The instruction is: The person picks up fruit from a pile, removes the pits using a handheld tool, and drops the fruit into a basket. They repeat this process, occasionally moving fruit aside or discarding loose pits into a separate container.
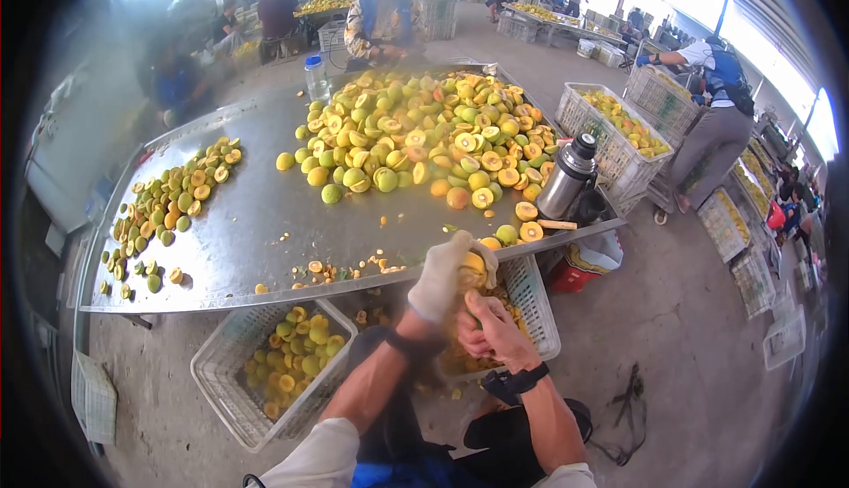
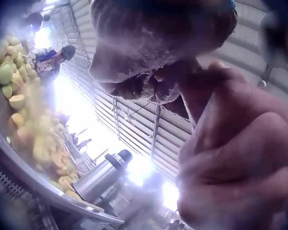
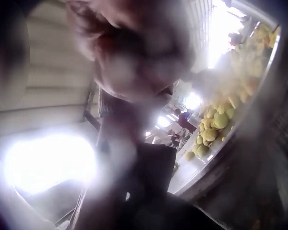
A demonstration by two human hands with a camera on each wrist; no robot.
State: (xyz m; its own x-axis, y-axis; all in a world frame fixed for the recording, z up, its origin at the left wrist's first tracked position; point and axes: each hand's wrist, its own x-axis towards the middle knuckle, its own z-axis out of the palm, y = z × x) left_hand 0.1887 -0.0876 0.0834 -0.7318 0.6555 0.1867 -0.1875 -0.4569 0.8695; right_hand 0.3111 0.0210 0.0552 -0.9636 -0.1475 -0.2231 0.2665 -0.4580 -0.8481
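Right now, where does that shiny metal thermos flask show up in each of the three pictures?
Head: thermos flask stands upright at the metal table's right edge, beside the fruit pile.
Left wrist: bottom centre, tilted, at the table edge.
Right wrist: not visible; picture blurred.
Shared landmark: the fruit pile.

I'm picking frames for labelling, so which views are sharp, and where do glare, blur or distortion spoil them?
Head view: mostly sharp, fisheye-bent with dark corners, the table curved, windows blown out top right, the gloved left hand and fruit clear. Left wrist view: the glove fills the top, bare right hand close and soft, backlight washes the flask. Right wrist view: badly blurred, white glare lower left.
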